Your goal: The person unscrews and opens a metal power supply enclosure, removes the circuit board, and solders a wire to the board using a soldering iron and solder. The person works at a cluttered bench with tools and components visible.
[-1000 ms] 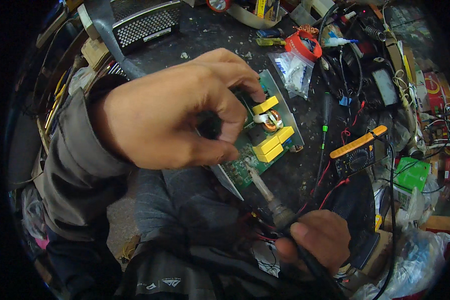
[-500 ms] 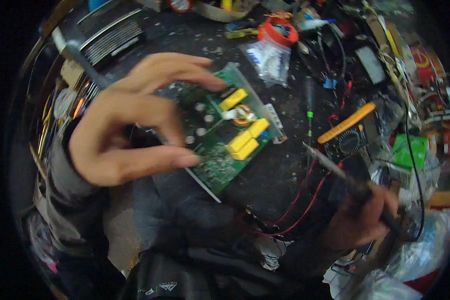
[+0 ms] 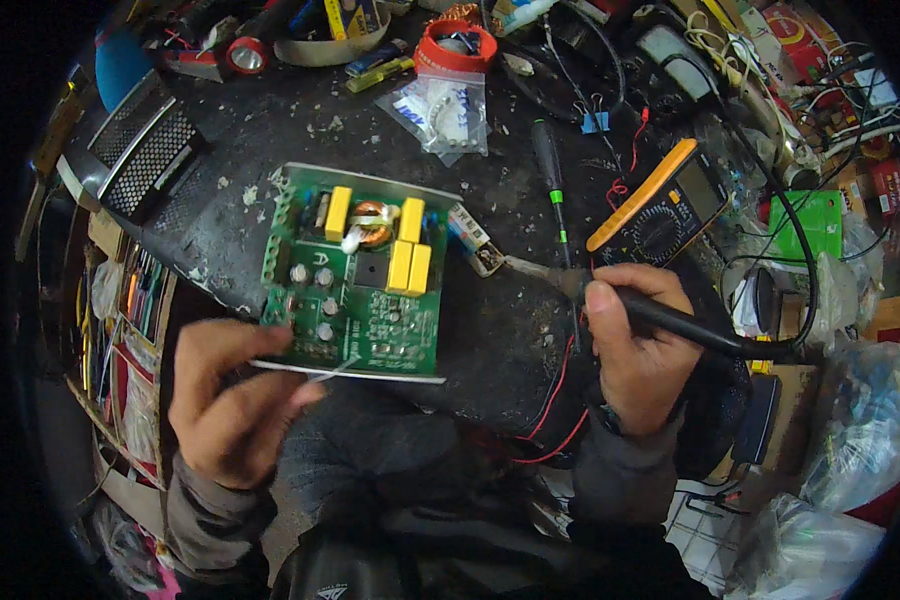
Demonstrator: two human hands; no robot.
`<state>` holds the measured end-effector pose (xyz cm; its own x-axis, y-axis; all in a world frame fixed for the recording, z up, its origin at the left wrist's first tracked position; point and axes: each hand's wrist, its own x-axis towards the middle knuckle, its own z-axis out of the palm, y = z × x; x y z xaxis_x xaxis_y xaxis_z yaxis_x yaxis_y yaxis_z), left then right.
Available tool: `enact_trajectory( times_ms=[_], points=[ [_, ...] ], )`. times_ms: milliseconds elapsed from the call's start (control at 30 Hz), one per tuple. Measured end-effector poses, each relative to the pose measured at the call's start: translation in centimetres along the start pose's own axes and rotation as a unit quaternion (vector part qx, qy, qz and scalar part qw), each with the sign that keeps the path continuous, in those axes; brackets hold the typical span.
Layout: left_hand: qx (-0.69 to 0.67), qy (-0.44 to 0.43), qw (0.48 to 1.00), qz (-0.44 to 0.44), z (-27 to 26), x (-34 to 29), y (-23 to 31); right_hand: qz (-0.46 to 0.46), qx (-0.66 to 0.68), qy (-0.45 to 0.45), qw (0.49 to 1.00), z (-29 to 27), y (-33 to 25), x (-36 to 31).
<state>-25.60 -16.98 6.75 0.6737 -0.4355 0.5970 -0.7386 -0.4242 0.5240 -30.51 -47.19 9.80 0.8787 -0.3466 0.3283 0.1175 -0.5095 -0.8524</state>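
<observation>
A green circuit board [image 3: 305, 295] with aluminium side strips carries yellow block capacitors [image 3: 400, 268], a copper-wound ring coil [image 3: 373, 222] and several small round capacitors. My left hand [image 3: 235, 395], a little blurred, has its fingers closed at the board's lower left corner, forefinger above the edge and thumb below. A thin pale strand lies by the thumb tip; whether it is held, I cannot tell. In my right hand [image 3: 645, 350] is a soldering iron [image 3: 685, 325] with a black handle. Its tip points left, close to a small white-labelled piece [image 3: 478, 240] at the board's right side.
An orange-edged multimeter [image 3: 660, 220] lies to the right, beside a black-and-green screwdriver [image 3: 552, 180]. Red wires [image 3: 560, 390] run below it. A red ring-shaped container [image 3: 457, 45] and plastic bag [image 3: 440, 115] sit farther back. A perforated metal cover [image 3: 150, 165] stands far left.
The board has turned anticlockwise. My left hand has come from over the board, fingers apart, down to its lower left corner. The soldering iron has swung to point left, nearer the board.
</observation>
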Motion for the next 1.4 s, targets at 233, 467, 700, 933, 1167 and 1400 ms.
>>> enact_trajectory(
  times_ms=[233,467,700,933,1167,1400],
  points=[
    [-0.003,-0.007,0.997,-0.081,1.1,-0.5,3.2,-0.028,-0.014,-0.039,0.999,0.4,0.4,0.6],
    [-0.073,0.004,0.995,-0.067,0.4,-0.1,2.5,0.021,-0.040,-0.025,0.999,0.8,0.5,0.5],
    [-0.153,-0.021,0.985,-0.072,-1.9,2.7,0.0,-0.012,0.125,0.073,0.989,-1.2,-1.3,-0.1],
    [-0.170,-0.164,0.971,0.037,-1.3,9.1,-3.8,-0.158,0.140,0.019,0.977,-0.4,0.5,-0.5],
    [-0.218,-0.228,0.946,0.072,0.4,10.7,-4.7,-0.168,0.162,-0.037,0.972,-0.1,1.0,-0.5],
    [-0.189,-0.236,0.951,0.067,0.8,10.8,-4.2,-0.179,0.168,-0.055,0.968,0.2,1.2,-0.3]
  ],
)
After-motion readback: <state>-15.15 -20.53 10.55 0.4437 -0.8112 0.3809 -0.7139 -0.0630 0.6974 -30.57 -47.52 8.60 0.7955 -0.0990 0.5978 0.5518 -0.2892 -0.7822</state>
